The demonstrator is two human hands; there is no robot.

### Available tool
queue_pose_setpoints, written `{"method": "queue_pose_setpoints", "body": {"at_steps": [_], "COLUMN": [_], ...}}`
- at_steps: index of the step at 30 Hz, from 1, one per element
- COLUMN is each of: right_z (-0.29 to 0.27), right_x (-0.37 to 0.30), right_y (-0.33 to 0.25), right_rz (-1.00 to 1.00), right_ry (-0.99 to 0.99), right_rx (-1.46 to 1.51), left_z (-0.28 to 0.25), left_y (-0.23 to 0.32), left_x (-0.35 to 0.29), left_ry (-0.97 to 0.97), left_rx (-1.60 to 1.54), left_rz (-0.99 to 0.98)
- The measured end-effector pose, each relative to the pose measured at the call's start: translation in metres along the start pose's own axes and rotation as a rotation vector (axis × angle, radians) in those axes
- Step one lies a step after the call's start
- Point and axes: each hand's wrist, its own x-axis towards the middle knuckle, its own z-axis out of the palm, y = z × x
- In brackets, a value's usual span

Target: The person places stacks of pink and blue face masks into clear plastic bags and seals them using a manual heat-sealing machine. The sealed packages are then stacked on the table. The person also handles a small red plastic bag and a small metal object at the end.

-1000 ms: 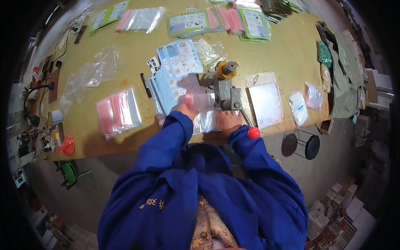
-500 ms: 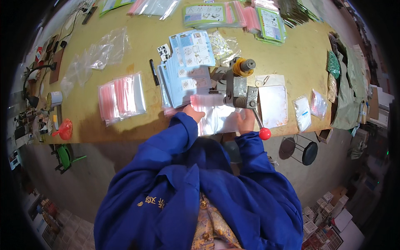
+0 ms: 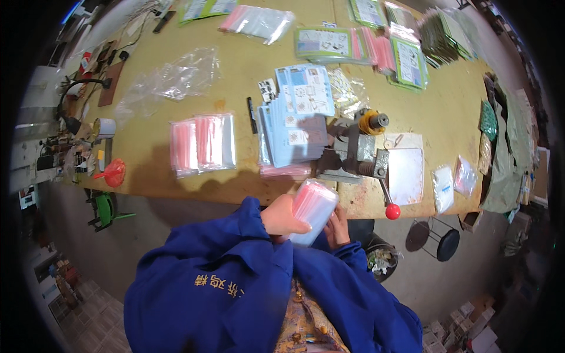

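Pink-striped zip bags, a curved clear bundle of them, sit between my two hands just off the near edge of the counter, close to my chest. My left hand is wrapped round the left side of the bundle with the fingers closed on it; my right hand presses against the lower right side, though I cannot tell how firmly those fingers close, since the bundle hides most of them. Ahead of my hands and a little right stands a metal hand press with a red-knobbed lever sticking out toward my right hand. Straight ahead lies a fanned stack of blue printed cards, and ahead to the left a flat pile of pink bags.

My worry is the bundle itself: slick film, bowed, and held out over the floor instead of the counter. If my left grip loosens, I judge the bags could fan out and slide off downward. The red knob is also near my right wrist, so a careless lift could knock the lever
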Motion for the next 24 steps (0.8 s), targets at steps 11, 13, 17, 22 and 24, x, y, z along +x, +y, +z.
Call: {"method": "queue_pose_setpoints", "body": {"at_steps": [11,13,17,22,24], "right_z": [0.137,0.167,0.245,0.306,0.32], "right_x": [0.078,0.086,0.117,0.189,0.227], "right_y": [-0.048,-0.053,-0.056,-0.096,-0.117], "right_rz": [-0.06,-0.051,-0.183,-0.277,-0.357], "right_ry": [-0.559,-0.552,-0.231,-0.082,-0.112], "right_rx": [0.239,0.185,-0.028,-0.166,-0.196], "left_z": [-0.146,-0.197,-0.295,-0.409,-0.448], "left_y": [0.045,0.038,0.019,0.008,0.013], "left_x": [-0.035,-0.036,-0.026,0.035,0.069], "left_ry": [0.057,0.082,0.174,0.322,0.371], "left_rx": [-0.252,-0.311,-0.221,0.155,0.229], "left_rz": [0.333,0.209,0.004,-0.024,-0.033]}}
